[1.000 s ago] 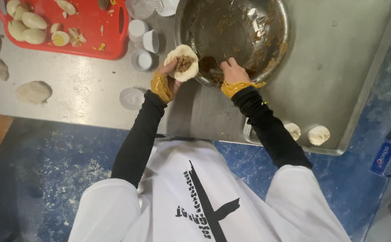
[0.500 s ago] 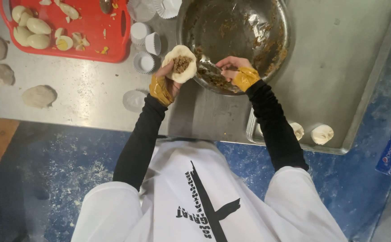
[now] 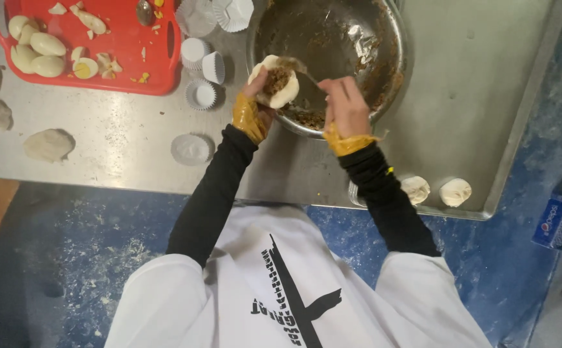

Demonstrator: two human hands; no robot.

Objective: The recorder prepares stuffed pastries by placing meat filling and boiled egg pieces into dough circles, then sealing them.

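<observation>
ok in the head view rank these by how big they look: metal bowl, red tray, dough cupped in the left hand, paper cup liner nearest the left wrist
1. metal bowl and red tray: similar, both cut off by the frame, so unranked
2. dough in the left hand
3. paper cup liner, slightly smaller

A working food-prep kitchen: a steel worktable [image 3: 461, 96] with a big metal mixing bowl [image 3: 384, 38] at 12 o'clock, paper cups [image 3: 202, 94] and a red tray [image 3: 126, 58] of halved boiled eggs [image 3: 48, 45] at 10 o'clock.

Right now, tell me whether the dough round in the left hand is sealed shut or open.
Open. The dough round lies cupped in the left hand, brown filling showing in its middle, edges not pinched together. The right hand holds a spoon over it.
</observation>
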